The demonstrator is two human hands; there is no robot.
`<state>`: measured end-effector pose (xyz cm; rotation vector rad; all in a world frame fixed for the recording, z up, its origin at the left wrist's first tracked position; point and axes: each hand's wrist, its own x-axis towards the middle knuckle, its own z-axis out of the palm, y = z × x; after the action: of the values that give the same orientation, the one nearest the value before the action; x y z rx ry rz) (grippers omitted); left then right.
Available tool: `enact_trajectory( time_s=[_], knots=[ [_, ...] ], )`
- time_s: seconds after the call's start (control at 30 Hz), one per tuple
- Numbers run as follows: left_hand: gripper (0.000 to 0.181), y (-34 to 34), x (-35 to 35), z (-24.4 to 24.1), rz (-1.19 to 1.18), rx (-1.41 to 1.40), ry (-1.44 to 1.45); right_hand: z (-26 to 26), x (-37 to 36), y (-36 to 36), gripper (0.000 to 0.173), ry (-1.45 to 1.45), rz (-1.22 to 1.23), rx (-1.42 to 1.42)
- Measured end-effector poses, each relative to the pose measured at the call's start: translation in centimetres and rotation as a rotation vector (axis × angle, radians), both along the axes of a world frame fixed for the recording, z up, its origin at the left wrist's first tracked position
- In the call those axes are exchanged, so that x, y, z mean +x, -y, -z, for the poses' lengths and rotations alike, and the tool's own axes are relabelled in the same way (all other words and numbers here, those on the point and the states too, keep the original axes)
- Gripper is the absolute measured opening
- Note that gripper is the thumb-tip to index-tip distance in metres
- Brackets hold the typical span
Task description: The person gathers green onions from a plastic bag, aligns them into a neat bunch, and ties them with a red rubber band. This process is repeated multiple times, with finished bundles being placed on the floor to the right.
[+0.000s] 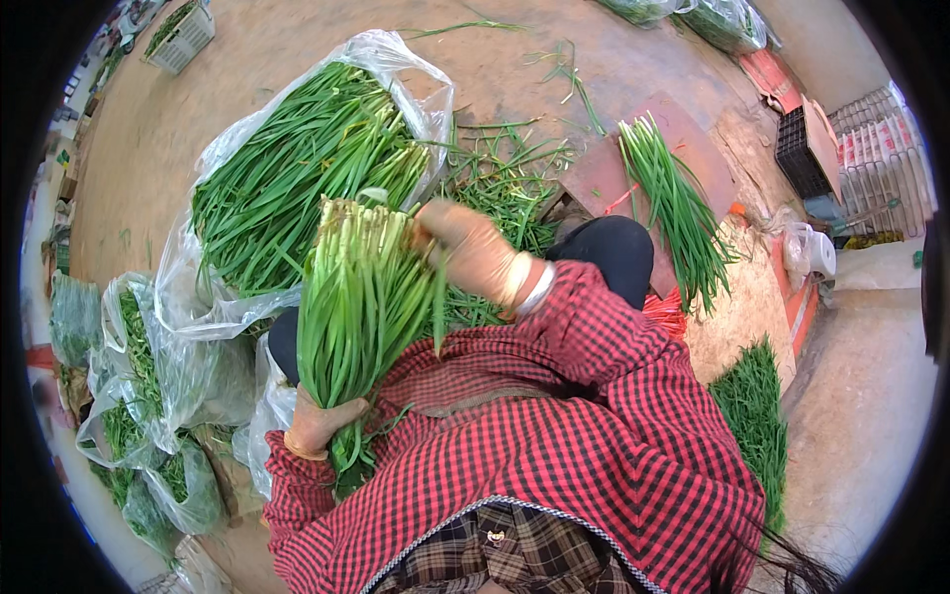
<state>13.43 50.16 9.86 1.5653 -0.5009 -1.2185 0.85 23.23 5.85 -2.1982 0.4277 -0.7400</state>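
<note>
A thick bunch of garlic chives (364, 282) rises in front of my chest, its pale stem ends up and its green leaves down. My gloved left hand (323, 419) is wrapped around the leaf end. My gloved right hand (467, 245), blurred, has curled fingers at the right side of the stem ends; whether they pinch a stem is hidden. A loose green blade hangs just below those fingers. Beyond the bunch, an open clear plastic bag (415, 67) holds a large heap of chives (297, 178).
Loose chive scraps (512, 178) litter the floor between my knees. At right, a chive bundle (668, 200) lies on a reddish board (698, 163), near red ties (666, 313). More chives (753, 431) stand lower right. Filled plastic bags (178, 475) crowd the left; a black crate (805, 152) sits far right.
</note>
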Motion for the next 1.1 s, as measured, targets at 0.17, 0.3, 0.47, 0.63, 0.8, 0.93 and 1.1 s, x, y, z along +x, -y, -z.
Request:
enact_trajectory(
  time_s=[0.17, 0.3, 0.47, 0.63, 0.8, 0.93, 1.1],
  knots=[
    [0.057, -1.0, 1.1, 0.4, 0.068, 0.015, 0.009, 1.0, -5.0, 6.5, 0.026, -0.572, 0.207, -0.088],
    [0.058, -1.0, 1.2, 0.5, 0.06, 0.045, -0.007, -1.2, -2.9, 4.2, 0.048, -0.077, -0.311, 0.737],
    [0.058, -1.7, 2.0, 0.7, 0.102, 0.138, -0.153, -3.6, -2.9, 3.2, 0.033, -0.305, -0.244, 0.889],
    [0.058, -3.1, 2.3, 1.9, -0.004, 0.094, -0.167, 0.0, -4.3, 6.9, 0.025, -0.097, 0.141, 0.734],
    [0.063, -1.8, 0.6, 0.8, -0.035, 0.054, -0.001, -2.0, -1.1, 2.6, 0.025, -0.05, -0.315, 0.251],
    [0.065, -1.1, 0.4, 0.8, -0.008, 0.053, 0.027, -1.0, 1.3, 1.5, 0.02, -0.055, -0.298, 0.373],
    [0.059, -2.6, 0.9, 1.4, -0.096, 0.051, 0.025, 0.3, -1.1, 6.0, 0.016, -0.15, 0.112, 0.116]
  ],
)
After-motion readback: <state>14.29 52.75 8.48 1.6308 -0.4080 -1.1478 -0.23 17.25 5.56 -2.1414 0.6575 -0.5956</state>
